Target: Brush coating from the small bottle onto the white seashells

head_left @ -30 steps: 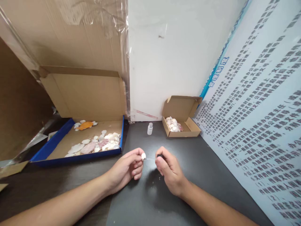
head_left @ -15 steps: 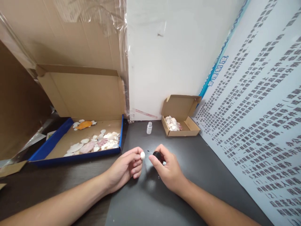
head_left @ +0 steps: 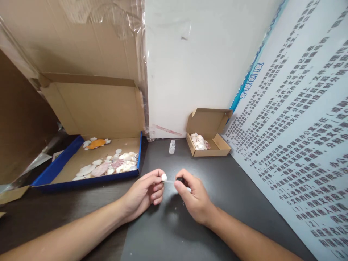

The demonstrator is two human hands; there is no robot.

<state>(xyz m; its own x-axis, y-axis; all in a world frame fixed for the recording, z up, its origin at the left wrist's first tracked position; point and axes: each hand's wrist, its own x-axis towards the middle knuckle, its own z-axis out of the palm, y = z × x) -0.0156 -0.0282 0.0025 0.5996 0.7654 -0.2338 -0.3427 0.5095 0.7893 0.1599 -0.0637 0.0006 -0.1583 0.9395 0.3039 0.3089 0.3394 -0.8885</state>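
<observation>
Between the thumb and fingertips of my left hand (head_left: 146,192) is a small white shell (head_left: 164,177), held at the middle of the dark mat. My right hand (head_left: 194,194) is closed on a black applicator cap (head_left: 179,179). From that cap a thin, translucent stem (head_left: 170,181) points left, and its tip meets or nearly meets the shell's lower edge; contact is hard to make out. Something pale shows just behind my right fingers, too covered to name. Beyond both hands a small clear bottle (head_left: 172,147) with a whitish label stands upright, its neck uncapped.
On the left lies an open blue-sided box (head_left: 43,180) with many shells (head_left: 116,165) and an orange shell piece (head_left: 97,144). A smaller cardboard box (head_left: 212,153) at the back right holds white shells (head_left: 199,142). A white wall (head_left: 168,72) and printed poster (head_left: 299,127) border the mat.
My right hand has turned the black cap so that its stem now reaches across to the shell. My left hand stays almost in place with the shell.
</observation>
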